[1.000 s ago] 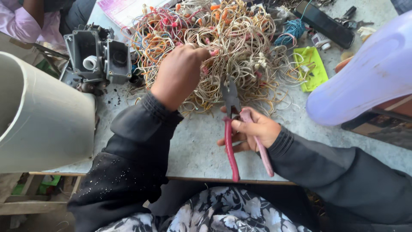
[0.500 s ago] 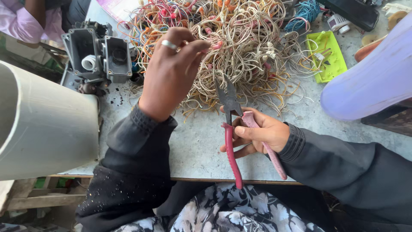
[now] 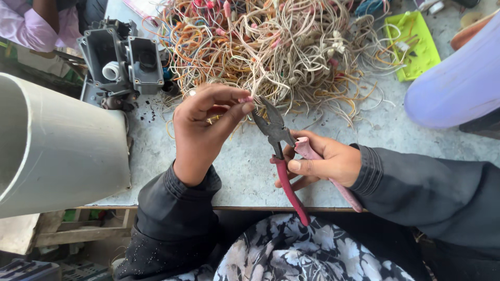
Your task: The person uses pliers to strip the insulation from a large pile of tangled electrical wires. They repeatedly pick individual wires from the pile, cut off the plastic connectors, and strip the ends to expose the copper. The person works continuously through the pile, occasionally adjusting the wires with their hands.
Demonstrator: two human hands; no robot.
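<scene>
My right hand [image 3: 323, 161] grips a pair of pliers [image 3: 284, 156] with red handles, its jaws open and pointing up toward the wire pile. My left hand [image 3: 205, 127], a ring on one finger, pinches a thin pale wire [image 3: 255, 86] between thumb and fingertips, right beside the open plier jaws. The wire runs up into a big tangled heap of beige, orange and pink wires [image 3: 271, 47] on the grey worktable [image 3: 234, 171]. Both arms wear dark sleeves.
A large grey plastic pipe [image 3: 52, 145] lies at the left. Grey plastic housings [image 3: 122, 60] stand at the back left. A lime-green tray [image 3: 411, 47] sits at the back right, beside a pale lilac rounded object [image 3: 458, 83]. Another person's pink sleeve [image 3: 31, 26] shows top left.
My left hand has drawn back from the heap toward me, pulling a wire down to the plier jaws. The right hand has lifted the pliers slightly and opened the jaws.
</scene>
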